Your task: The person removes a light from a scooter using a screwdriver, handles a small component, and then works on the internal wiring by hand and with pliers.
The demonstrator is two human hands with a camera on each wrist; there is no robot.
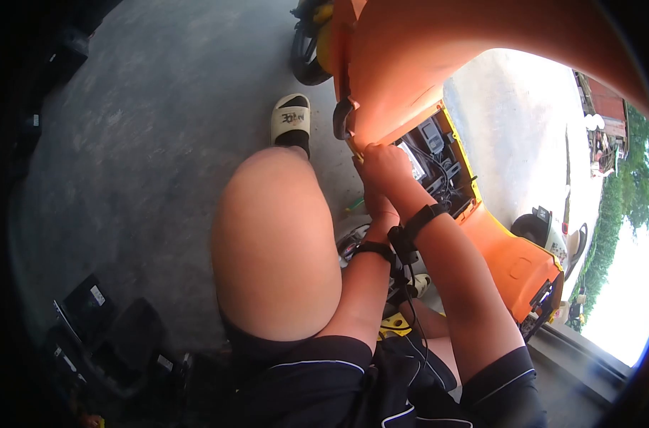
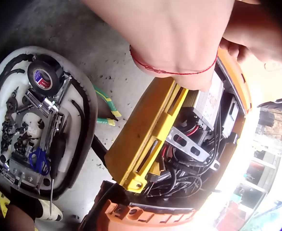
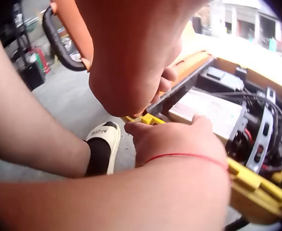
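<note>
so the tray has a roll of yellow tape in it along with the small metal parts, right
Not quite: the left wrist view shows that the roll of tape is black, not yellow. It does lie in the tray with the small metal parts.

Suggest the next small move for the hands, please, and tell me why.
I would probably ease the right hand back slightly: it and the left hand crowd together at the yellow rim beside the pale box, hiding what their fingertips touch.

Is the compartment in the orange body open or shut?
Open: inside its yellow rim, wiring and a silver box lie uncovered.
</note>
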